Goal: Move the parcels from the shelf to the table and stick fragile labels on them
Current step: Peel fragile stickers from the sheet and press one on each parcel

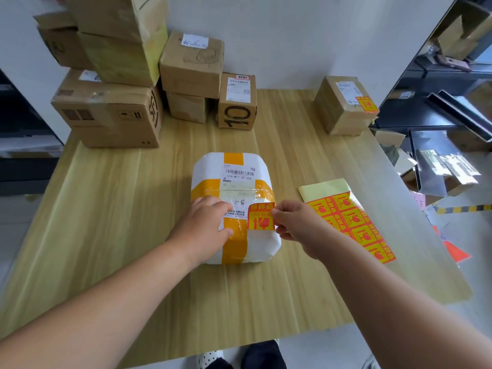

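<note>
At 11 o'clock, the top carton [119, 17] of the stack is cut off by the upper edge. The left hand [205, 225] covers part of the white parcel [262, 243] and its printed slip. The right hand [295, 222] hides the right edge of the fragile label [259, 218]. The contents of the shelf [436, 113] at 2 o'clock are blurred, and the shoes [263, 355] at 6 o'clock are cropped.

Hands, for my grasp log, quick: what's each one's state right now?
Left hand: open, pressing the white parcel.
Right hand: pinching a fragile label.

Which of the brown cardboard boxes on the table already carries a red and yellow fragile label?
The lone box at far right; its fragile label sits on top. The other boxes, clustered at far left, show none.
</note>
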A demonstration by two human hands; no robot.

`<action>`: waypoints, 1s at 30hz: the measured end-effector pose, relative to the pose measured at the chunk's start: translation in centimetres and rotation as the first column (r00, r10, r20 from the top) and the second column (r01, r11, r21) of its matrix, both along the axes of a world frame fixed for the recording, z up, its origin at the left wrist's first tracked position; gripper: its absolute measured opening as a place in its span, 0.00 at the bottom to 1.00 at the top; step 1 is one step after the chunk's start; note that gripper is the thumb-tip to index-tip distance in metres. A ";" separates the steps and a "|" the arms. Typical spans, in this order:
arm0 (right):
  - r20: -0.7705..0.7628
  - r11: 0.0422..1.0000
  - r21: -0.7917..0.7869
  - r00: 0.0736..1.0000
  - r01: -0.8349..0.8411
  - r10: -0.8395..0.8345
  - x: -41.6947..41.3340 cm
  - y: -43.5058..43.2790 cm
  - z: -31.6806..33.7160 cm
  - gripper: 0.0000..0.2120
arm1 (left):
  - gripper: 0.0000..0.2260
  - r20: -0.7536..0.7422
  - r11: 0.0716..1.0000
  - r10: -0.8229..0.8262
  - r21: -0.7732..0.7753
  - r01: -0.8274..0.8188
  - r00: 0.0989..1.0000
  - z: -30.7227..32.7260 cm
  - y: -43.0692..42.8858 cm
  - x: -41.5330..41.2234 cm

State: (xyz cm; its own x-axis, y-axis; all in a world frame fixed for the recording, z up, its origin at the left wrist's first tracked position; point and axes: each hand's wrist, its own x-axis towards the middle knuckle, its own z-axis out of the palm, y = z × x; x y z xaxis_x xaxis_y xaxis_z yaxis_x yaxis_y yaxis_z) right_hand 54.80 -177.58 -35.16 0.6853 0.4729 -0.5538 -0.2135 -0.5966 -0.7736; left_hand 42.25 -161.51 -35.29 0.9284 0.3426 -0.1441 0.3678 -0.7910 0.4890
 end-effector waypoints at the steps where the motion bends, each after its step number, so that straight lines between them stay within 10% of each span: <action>1: 0.002 1.000 -0.005 1.000 -0.004 0.004 0.0 0.2 -0.2 0.11 | 0.23 -0.003 1.000 -0.002 0.004 0.002 1.000 -0.1 0.0 0.0; 30: 0.258 0.959 -0.281 0.960 -0.031 0.106 0.5 3.1 -1.1 0.05 | 0.15 -0.025 0.997 0.016 0.075 -0.014 1.000 -1.3 -0.9 2.8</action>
State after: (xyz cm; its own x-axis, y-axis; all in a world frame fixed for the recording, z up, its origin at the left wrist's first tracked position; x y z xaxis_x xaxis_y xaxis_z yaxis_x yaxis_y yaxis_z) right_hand 55.25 -174.44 -36.24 0.7972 0.3815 -0.4679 0.0281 -0.7976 -0.6025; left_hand 45.01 -162.44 -36.59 0.9195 0.3669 -0.1413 0.3913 -0.8193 0.4190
